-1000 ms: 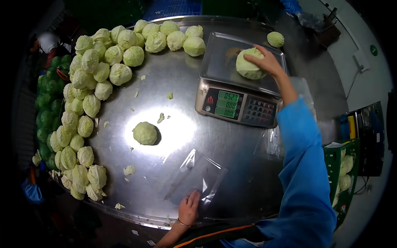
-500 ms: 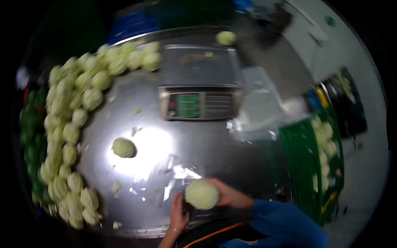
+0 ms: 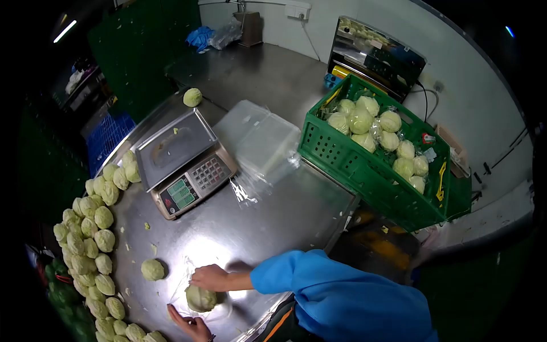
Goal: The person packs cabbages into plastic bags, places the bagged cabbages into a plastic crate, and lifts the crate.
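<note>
A pale green cabbage (image 3: 200, 298) rests near the table's front edge, on or against a sheet of clear plastic film (image 3: 181, 288). My right hand (image 3: 212, 278) lies over its far side with the fingers curled on it. Just to the near left, my left hand (image 3: 191, 326) has its fingers stretched out and apart from the cabbage. Farther left, a second cabbage (image 3: 152, 269) sits alone on the metal table (image 3: 273, 228).
A digital scale (image 3: 191, 171) stands beyond my hands, beside a stack of clear plastic bags (image 3: 256, 137). Cabbages (image 3: 88, 228) line the left edge. At the right, a green crate (image 3: 342, 154) holds several wrapped cabbages. One cabbage (image 3: 192, 97) lies behind the scale.
The view has swung right, bringing the crate fully in. The cabbage that was between my hands is now down at the plastic film, my right hand over it and my left hand beside it.
</note>
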### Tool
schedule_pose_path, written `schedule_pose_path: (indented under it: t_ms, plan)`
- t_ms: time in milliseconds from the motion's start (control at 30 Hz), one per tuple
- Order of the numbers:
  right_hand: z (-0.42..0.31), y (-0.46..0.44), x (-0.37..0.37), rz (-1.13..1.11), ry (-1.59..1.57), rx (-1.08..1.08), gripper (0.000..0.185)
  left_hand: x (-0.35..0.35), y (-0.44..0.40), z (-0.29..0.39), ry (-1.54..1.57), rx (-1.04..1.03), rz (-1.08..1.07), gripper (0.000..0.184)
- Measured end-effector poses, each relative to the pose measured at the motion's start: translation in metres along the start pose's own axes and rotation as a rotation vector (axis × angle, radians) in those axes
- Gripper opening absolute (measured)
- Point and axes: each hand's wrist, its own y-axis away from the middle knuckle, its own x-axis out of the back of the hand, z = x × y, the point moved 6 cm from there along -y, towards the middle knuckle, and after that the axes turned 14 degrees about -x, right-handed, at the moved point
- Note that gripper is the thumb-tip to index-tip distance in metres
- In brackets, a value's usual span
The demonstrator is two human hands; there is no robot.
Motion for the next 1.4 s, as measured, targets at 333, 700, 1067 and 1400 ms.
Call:
schedule_pose_path:
  t_ms: [333,700,1067,1400]
  plan:
    - [-0.018,0.026,0.058,-0.169,-0.435,-0.288,0.024,0.048,0.025,-0.004,0.075,0.309,-0.087,0.067]
    - [-0.104,0.083,0.071,-0.180,-0.205,0.213,0.008,0.003,0.057,-0.031,0.583,0.838,-0.330,0.066]
    - [-0.065,0.141,0.073,-0.495,-0.117,0.495,0.012,-0.058,0.016,0.003,0.754,0.786,-0.466,0.076]
    - [-0.088,0.114,0.061,-0.417,-0.090,0.300,0.012,-0.019,0.058,0.032,0.755,0.765,-0.279,0.030]
